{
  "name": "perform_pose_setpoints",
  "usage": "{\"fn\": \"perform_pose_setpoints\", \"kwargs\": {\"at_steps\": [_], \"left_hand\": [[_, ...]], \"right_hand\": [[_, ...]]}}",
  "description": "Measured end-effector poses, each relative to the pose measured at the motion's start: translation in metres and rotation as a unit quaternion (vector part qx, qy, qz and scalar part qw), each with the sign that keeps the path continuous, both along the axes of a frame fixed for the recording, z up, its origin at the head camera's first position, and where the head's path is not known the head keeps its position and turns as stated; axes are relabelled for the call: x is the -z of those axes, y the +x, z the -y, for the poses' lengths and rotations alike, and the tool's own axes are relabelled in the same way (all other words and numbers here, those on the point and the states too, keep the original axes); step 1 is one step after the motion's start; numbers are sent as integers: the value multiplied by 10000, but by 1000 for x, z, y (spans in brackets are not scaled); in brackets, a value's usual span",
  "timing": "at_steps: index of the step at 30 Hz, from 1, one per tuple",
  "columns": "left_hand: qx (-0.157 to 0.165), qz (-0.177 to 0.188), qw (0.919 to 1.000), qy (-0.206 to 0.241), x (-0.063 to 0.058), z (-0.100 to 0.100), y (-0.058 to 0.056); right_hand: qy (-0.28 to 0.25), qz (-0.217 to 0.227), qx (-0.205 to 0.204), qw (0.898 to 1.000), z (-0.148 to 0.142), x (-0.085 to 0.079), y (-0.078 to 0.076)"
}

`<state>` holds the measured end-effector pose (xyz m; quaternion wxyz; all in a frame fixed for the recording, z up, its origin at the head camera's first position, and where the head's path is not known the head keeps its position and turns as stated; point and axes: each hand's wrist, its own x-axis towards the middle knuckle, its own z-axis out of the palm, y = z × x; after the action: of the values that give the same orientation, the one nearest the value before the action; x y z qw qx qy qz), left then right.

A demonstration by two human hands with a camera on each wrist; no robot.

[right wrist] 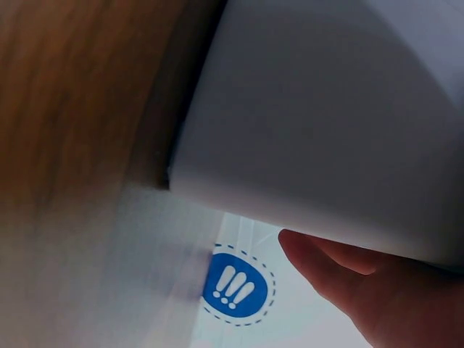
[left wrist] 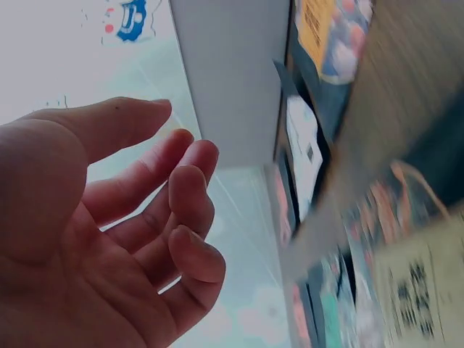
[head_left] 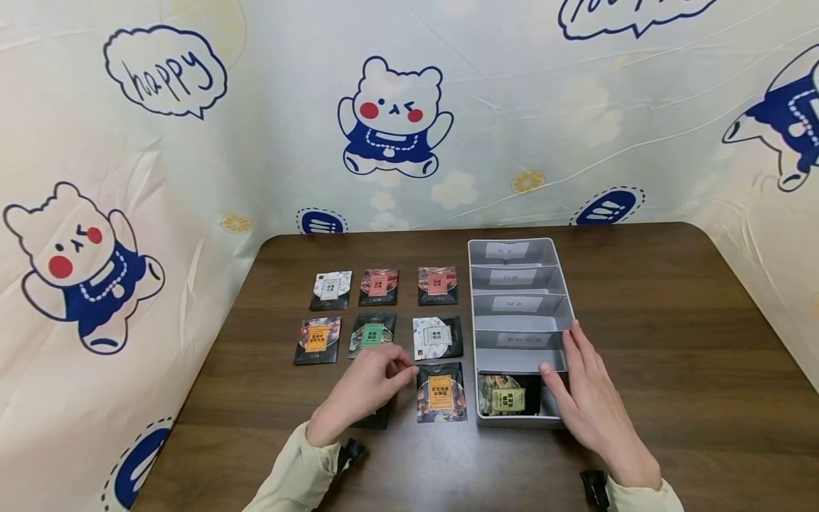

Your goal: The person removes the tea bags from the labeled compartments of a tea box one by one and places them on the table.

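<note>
My left hand (head_left: 367,380) hovers over the sachets, its fingers loosely bent. In the left wrist view nothing sits between that thumb and fingers. Partly beneath it lie a green-labelled sachet (head_left: 372,333) and a dark sachet (head_left: 377,418), mostly hidden. Just right of its fingertips is an orange-labelled sachet (head_left: 441,392). My right hand (head_left: 595,409) rests on the right rim of a grey compartment box (head_left: 521,422), fingers extended. One sachet with a pale green label (head_left: 508,398) lies in the box's nearest compartment. The right wrist view shows the box's outer wall (right wrist: 312,130).
Left of the box lie a white sachet (head_left: 330,290), two red-labelled sachets (head_left: 379,286), another white sachet (head_left: 436,338) and another orange-labelled sachet (head_left: 317,340). Paper labels (head_left: 507,250) mark the box's dividers. A printed curtain (head_left: 397,206) borders the brown table (head_left: 672,320).
</note>
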<state>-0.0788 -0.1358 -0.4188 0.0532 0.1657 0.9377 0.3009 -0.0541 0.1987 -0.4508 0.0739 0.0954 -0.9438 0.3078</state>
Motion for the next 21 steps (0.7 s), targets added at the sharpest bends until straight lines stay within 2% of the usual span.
{"fn": "perform_pose_setpoints", "kwargs": {"at_steps": [12,21], "left_hand": [[697,-356,9969,-21,-6,-36,-1],[1179,-263,9920,-361,-10,-61,1]], "right_hand": [[-56,-70,11,10000,0,0,1],[-36,0,23,10000,0,-1,1]]}}
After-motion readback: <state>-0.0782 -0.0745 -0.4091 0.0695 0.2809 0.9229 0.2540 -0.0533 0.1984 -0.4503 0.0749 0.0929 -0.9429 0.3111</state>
